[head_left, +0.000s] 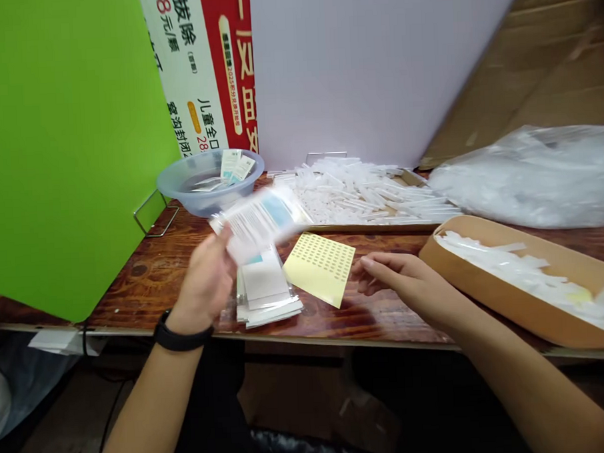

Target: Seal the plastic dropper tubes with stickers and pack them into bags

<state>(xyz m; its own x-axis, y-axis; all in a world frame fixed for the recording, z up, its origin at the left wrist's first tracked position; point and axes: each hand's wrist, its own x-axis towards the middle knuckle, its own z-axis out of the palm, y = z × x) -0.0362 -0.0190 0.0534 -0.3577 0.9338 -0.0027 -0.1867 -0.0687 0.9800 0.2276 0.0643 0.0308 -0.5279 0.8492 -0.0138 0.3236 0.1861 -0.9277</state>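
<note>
My left hand (207, 277), with a black band on its wrist, grips the lower left corner of a flat printed packet (256, 222). Motion blurs this white and light-blue packet, which is raised above the table. Beneath it lies a stack of similar packets (267, 288), partly covered. A yellow sticker sheet (321, 269) with rows of small oval labels rests beside the stack. Just right of the sheet is my right hand (391, 272), its thumb and fingers drawn together in a pinch. Whatever may be between those fingertips is too small to tell.
Behind the sheet, a shallow cardboard tray (382, 227) holds many white plastic strips. A blue bowl (180, 182) with packets stands back left. To the right are a brown box (465, 293) of white pieces and a clear plastic bag (535, 176). A green panel (68, 143) borders the left.
</note>
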